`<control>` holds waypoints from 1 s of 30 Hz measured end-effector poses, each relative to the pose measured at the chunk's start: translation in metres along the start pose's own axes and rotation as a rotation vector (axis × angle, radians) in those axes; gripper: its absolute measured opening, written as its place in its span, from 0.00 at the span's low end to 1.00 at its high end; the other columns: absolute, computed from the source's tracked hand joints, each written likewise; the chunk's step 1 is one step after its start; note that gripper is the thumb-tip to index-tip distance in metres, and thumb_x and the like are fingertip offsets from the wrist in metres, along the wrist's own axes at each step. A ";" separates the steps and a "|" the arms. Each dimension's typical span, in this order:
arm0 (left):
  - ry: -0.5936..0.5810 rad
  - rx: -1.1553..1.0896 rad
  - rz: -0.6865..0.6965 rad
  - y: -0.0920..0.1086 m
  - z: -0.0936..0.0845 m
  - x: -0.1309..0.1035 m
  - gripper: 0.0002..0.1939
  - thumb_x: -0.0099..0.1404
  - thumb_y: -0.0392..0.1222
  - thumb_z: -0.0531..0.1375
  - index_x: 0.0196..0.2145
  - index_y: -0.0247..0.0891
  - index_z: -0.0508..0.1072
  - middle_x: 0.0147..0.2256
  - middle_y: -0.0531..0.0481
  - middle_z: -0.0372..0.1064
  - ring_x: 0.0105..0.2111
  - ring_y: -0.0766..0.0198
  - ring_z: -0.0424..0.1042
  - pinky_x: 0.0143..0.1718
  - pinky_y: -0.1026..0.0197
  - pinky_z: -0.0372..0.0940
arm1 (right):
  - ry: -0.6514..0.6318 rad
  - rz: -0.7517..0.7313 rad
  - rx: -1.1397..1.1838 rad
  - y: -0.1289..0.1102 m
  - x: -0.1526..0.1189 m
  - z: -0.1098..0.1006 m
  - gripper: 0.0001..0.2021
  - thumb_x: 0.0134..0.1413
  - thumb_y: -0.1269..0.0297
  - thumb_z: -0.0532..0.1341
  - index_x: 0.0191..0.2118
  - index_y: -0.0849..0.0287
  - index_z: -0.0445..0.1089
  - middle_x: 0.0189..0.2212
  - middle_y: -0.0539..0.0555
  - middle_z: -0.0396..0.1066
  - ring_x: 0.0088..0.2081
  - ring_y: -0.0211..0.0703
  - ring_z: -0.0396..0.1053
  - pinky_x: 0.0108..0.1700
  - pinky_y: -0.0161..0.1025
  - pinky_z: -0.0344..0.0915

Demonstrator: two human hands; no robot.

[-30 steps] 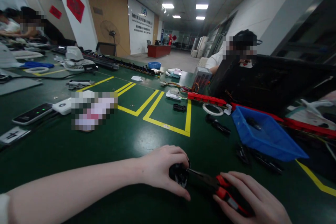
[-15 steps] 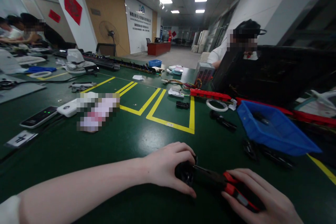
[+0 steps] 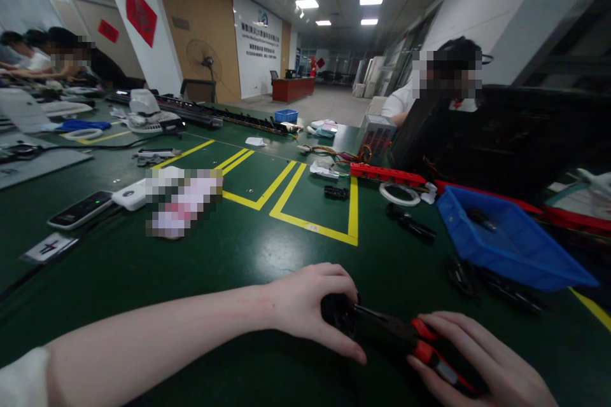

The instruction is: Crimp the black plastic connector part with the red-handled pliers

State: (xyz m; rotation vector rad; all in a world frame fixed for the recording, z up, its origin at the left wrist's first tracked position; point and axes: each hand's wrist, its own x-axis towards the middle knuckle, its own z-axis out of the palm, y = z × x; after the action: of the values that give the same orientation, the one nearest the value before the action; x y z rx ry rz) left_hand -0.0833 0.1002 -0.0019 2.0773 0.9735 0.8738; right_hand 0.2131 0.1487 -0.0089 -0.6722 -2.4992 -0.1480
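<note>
My left hand [image 3: 317, 308] is curled round a small black part [image 3: 340, 315], thumb below and fingers over its top; its exact kind is too dark to make out. In my right hand [image 3: 484, 356] is a pair of long-nose pliers [image 3: 422, 343] with red and black handles. The thin jaws point left and meet the black part beside my left fingertips. Whether the jaws grip it or only touch it, I cannot tell.
To the right stands a blue bin [image 3: 506, 241] with a black piece inside and more black pieces [image 3: 510, 289] beside it. Another black part [image 3: 337, 192] lies within yellow tape lines. A phone [image 3: 186, 203] and a white device [image 3: 138, 194] rest at left. A person sits across the table.
The view has shifted slightly, so the scene sits a little further right. Both hands keep their hold on the black part and the pliers, with almost no movement between them.
</note>
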 end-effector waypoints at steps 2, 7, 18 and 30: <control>-0.005 0.007 0.005 0.000 0.000 0.000 0.24 0.50 0.51 0.73 0.39 0.37 0.71 0.48 0.44 0.68 0.45 0.56 0.70 0.45 0.57 0.66 | -0.015 0.013 0.008 -0.001 0.001 -0.001 0.18 0.52 0.53 0.64 0.47 0.55 0.69 0.40 0.55 0.75 0.37 0.45 0.76 0.37 0.37 0.75; -0.010 0.097 0.046 0.000 0.000 0.000 0.26 0.49 0.50 0.73 0.41 0.36 0.70 0.51 0.42 0.65 0.48 0.53 0.68 0.46 0.56 0.66 | -0.057 0.064 0.046 -0.003 0.002 -0.001 0.18 0.53 0.52 0.64 0.46 0.55 0.69 0.38 0.54 0.75 0.36 0.43 0.76 0.36 0.34 0.75; 0.018 0.027 -0.032 0.005 0.000 0.000 0.24 0.50 0.49 0.73 0.40 0.36 0.71 0.49 0.44 0.68 0.47 0.55 0.69 0.47 0.55 0.66 | -0.086 0.128 0.086 -0.008 0.004 -0.003 0.16 0.53 0.53 0.64 0.45 0.54 0.70 0.38 0.54 0.75 0.36 0.44 0.76 0.36 0.34 0.74; 0.008 -0.019 -0.059 0.008 0.000 -0.002 0.20 0.54 0.45 0.71 0.42 0.37 0.74 0.57 0.38 0.64 0.56 0.49 0.66 0.53 0.50 0.65 | -0.024 0.196 0.120 -0.012 0.002 -0.001 0.16 0.54 0.51 0.62 0.45 0.55 0.71 0.39 0.55 0.75 0.38 0.45 0.75 0.38 0.38 0.74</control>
State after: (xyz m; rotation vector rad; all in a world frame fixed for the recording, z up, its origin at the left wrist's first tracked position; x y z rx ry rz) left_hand -0.0816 0.0946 0.0042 2.0201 1.0212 0.8589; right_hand 0.2063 0.1389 -0.0066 -0.8667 -2.4253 0.0823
